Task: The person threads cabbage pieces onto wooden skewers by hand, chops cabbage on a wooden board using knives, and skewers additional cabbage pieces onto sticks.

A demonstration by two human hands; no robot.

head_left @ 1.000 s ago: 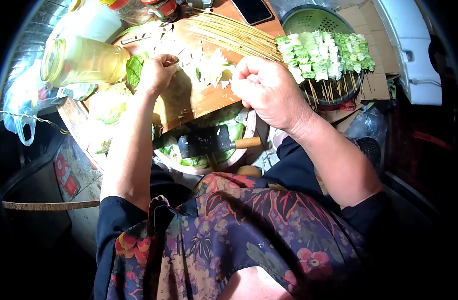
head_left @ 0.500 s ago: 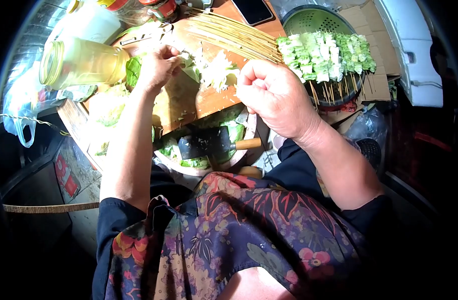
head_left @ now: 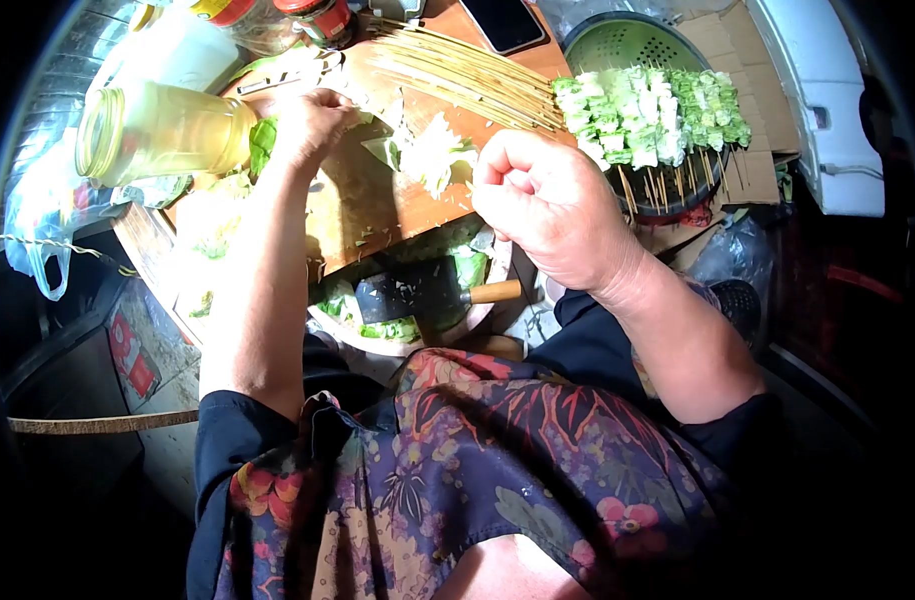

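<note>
My left hand (head_left: 315, 128) is over the wooden board (head_left: 352, 215), its fingers pinched together beside loose pieces of cut leaf (head_left: 385, 150). Whatever lies between those fingertips is too small to make out. Closed in a curled grip, my right hand (head_left: 557, 205) is raised above the board's front right side; what it holds, if anything, is hidden. A heap of pale cut leaf pieces (head_left: 439, 158) lies between the hands. Behind it is a bundle of bare wooden skewers (head_left: 467, 75). Skewers threaded with green leaf pieces (head_left: 647, 110) lie across a green colander (head_left: 597, 42) at the right.
A cleaver (head_left: 407, 293) with a wooden handle rests across a basin (head_left: 482, 310) of leaves below the board. A yellowish jar (head_left: 172, 132) lies on its side at the left. A phone (head_left: 502, 22) and a red-lidded jar (head_left: 322, 20) are at the back.
My left hand has shifted slightly, its fingers drawn in closer to the leaf pieces. The right hand stays closed in almost the same place.
</note>
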